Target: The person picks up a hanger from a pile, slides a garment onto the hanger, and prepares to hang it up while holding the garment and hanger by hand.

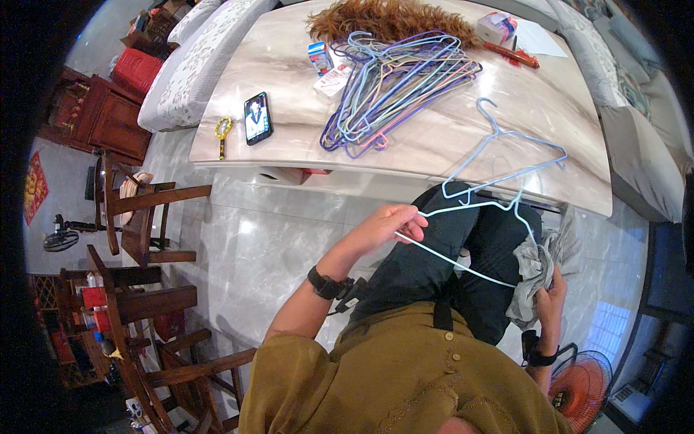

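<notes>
A pale blue clothes hanger (458, 258) lies across my lap, its hook pointing away from me. My left hand (404, 221) pinches one end of it. At the other end my right hand (550, 293) grips a bunched grey cloth (528, 276), which wraps around part of the hanger. Part of the cloth hangs past the hand toward the table edge. Just beyond, a second blue hanger (504, 132) lies at the front edge of the marble-patterned table (293, 135). A heap of hangers (401, 81) in blue, purple, yellow and pink covers the table's middle.
Left on the table are a smartphone (257, 118) with a lit screen and a magnifying glass (222, 135). Behind the heap sit a brown feather duster (390, 21) and a tissue pack (497, 27). Wooden chairs (157, 200) stand at left, a fan (583, 388) at lower right.
</notes>
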`<action>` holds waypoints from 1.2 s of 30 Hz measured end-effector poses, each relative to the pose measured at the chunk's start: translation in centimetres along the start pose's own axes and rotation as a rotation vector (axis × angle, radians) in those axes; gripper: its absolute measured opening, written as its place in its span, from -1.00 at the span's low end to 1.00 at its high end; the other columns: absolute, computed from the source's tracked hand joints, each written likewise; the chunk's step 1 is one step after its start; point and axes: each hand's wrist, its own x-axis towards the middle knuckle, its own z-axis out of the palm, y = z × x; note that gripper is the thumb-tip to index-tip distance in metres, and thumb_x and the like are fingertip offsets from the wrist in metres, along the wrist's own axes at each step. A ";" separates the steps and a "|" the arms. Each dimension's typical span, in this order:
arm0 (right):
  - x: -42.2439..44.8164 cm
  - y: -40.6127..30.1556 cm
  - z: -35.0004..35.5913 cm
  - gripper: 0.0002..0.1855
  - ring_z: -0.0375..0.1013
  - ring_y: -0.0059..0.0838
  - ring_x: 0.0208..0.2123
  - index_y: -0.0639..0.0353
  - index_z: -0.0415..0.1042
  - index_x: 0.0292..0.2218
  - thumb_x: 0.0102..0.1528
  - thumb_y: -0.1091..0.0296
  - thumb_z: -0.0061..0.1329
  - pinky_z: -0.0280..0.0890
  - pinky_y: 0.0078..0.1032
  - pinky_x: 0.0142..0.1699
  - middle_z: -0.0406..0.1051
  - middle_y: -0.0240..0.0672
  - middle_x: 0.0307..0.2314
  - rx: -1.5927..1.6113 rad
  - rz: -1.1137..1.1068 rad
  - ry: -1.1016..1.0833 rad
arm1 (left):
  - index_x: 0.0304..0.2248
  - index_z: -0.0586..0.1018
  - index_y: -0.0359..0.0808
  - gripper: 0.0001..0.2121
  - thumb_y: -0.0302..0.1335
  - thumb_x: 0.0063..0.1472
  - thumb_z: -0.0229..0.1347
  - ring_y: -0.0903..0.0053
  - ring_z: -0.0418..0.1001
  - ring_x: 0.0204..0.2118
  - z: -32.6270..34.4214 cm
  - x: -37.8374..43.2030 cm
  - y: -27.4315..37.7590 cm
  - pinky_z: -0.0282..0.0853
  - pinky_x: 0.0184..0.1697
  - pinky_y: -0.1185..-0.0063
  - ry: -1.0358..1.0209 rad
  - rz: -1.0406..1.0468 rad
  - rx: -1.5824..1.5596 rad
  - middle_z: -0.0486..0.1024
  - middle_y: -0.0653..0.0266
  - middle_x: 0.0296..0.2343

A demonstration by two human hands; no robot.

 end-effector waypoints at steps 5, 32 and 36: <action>-0.3 -5.9 2.9 -0.68 0.37 -0.61 -0.31 0.33 0.40 -0.20 -0.06 0.47 0.01 0.23 -0.62 -0.18 0.44 -0.36 -0.36 0.060 -0.117 -0.198 | -0.34 0.50 -0.42 -0.65 -0.27 0.27 -0.17 0.52 0.49 -0.39 -1.2 0.6 -1.8 0.39 -0.29 0.60 0.129 0.120 0.281 0.51 0.21 -0.48; 1.1 -10.0 10.5 -0.55 0.30 -0.45 -0.10 0.23 0.14 0.03 0.15 0.24 -0.19 0.21 -0.48 -0.04 0.32 -0.22 -0.14 0.749 0.220 -0.789 | -0.21 0.47 -0.29 -0.78 -0.55 0.10 0.01 0.28 0.45 -0.31 10.6 2.4 10.7 0.37 -0.28 0.50 0.120 1.001 0.678 0.46 0.14 -0.35; 1.8 -10.6 12.5 -0.33 0.21 -0.55 -0.01 0.23 0.06 0.09 0.07 0.06 -0.06 0.18 -0.51 0.00 0.20 -0.28 -0.02 0.889 0.269 -0.795 | -0.21 0.46 -0.25 -0.75 -0.57 0.06 0.02 0.25 0.44 -0.33 15.7 2.2 11.1 0.37 -0.30 0.47 -0.073 1.126 0.570 0.43 0.17 -0.39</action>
